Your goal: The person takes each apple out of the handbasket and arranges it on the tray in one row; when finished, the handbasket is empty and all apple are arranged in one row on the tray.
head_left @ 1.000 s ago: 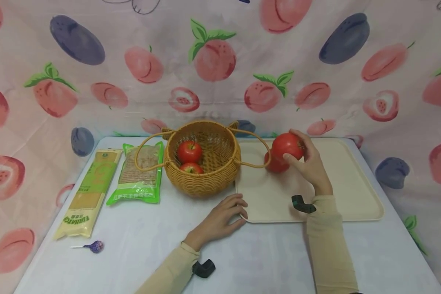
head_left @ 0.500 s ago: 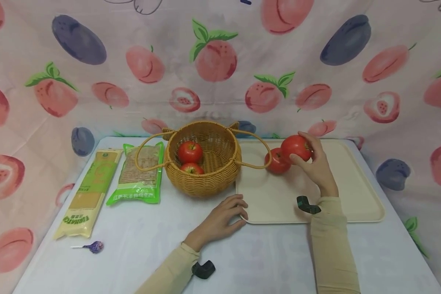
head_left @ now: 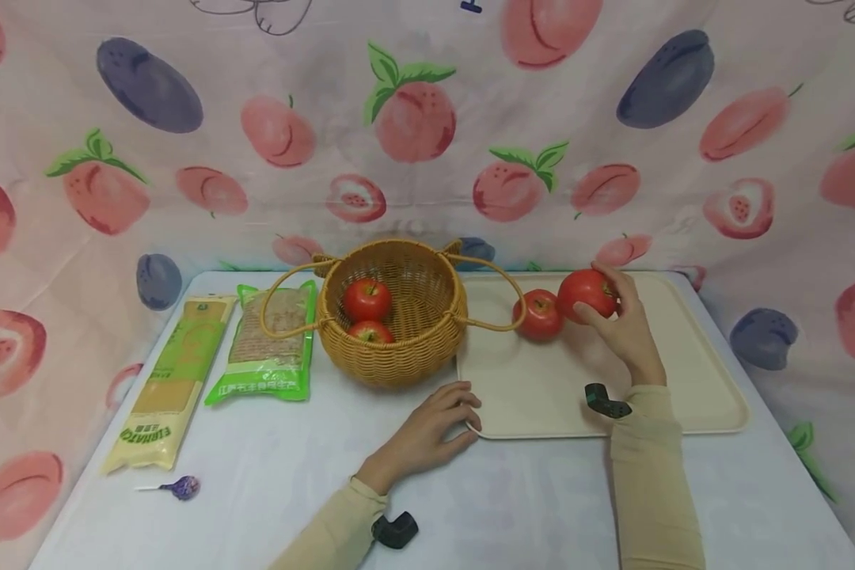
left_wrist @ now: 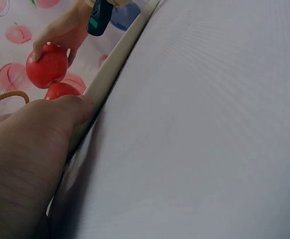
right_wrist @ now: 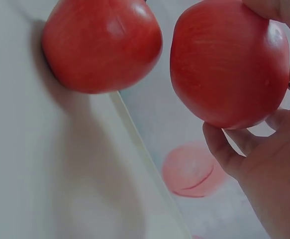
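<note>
My right hand [head_left: 628, 331] grips a red apple [head_left: 587, 296] between thumb and fingers, above the beige tray [head_left: 684, 372]. To its left a second red apple [head_left: 538, 315] sits on the tray, near the basket's right handle. In the right wrist view the held apple [right_wrist: 229, 64] is apart from the other apple [right_wrist: 102, 45]. My left hand [head_left: 427, 431] rests at the tray's near left corner, its fingers loosely bent. The left wrist view shows its thumb [left_wrist: 75, 107] lying on the tray rim [left_wrist: 102, 82].
A wicker basket [head_left: 392, 364] with two red apples [head_left: 367, 300] stands left of the tray, its right handle over the tray. Further left lie a green-edged bag [head_left: 267, 348], a pack of noodles [head_left: 167, 388] and a lollipop [head_left: 184, 488]. A fruit-print cloth [head_left: 413, 198] hangs behind.
My right hand has moved right with the held apple, slightly lower in view, uncovering more of the other apple on the tray. The left hand stays at the tray corner.
</note>
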Demonstrator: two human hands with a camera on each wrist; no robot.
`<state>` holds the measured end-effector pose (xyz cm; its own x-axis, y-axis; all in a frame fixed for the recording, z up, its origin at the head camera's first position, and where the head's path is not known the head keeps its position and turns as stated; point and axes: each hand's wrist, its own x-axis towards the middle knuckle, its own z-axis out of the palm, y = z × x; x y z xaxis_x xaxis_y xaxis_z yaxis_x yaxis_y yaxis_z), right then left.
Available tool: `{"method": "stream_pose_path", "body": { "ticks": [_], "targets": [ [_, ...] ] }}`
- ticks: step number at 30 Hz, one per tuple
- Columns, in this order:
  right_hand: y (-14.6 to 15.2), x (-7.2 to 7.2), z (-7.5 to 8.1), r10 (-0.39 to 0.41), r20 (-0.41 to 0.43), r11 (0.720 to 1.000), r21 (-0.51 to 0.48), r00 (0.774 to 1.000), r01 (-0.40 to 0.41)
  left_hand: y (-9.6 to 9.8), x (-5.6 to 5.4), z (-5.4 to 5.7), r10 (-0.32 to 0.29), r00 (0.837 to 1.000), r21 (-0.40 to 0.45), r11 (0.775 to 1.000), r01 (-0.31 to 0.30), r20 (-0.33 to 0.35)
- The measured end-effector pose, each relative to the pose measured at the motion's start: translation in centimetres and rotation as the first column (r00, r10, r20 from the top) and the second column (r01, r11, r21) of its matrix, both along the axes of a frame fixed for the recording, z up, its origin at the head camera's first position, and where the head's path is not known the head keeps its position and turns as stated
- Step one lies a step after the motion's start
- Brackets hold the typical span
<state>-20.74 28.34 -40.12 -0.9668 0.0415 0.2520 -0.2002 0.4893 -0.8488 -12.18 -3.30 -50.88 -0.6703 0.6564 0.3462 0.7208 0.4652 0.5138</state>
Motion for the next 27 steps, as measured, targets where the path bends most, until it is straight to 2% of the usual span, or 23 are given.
{"method": "stream_pose_path", "body": {
  "ticks": [4,10,16,27],
  "targets": [
    [0.7,-0.6,-0.6,-0.022,0.013,1.000,0.008,1.000,0.022,0.0,-0.1,0.2,0.005,1.000,0.002,1.000,-0.005,-0.010],
    [2.0,-1.8,-2.6,-0.025,0.041,1.000,0.004,0.999,0.025,0.0,-0.1,0.4,0.005,1.000,0.000,1.000,-0.005,-0.001],
    [2.5,-2.0,-3.8,-0.032,0.061,0.999,0.043,0.998,0.029,0.0,0.1,0.2,0.002,1.000,0.009,1.000,-0.002,0.024],
    [3.0,-2.4,-5.2,-0.060,0.110,0.992,0.114,0.992,0.048,0.0,0.1,0.2,0.006,1.000,-0.006,1.000,-0.006,0.010]
  ]
}}
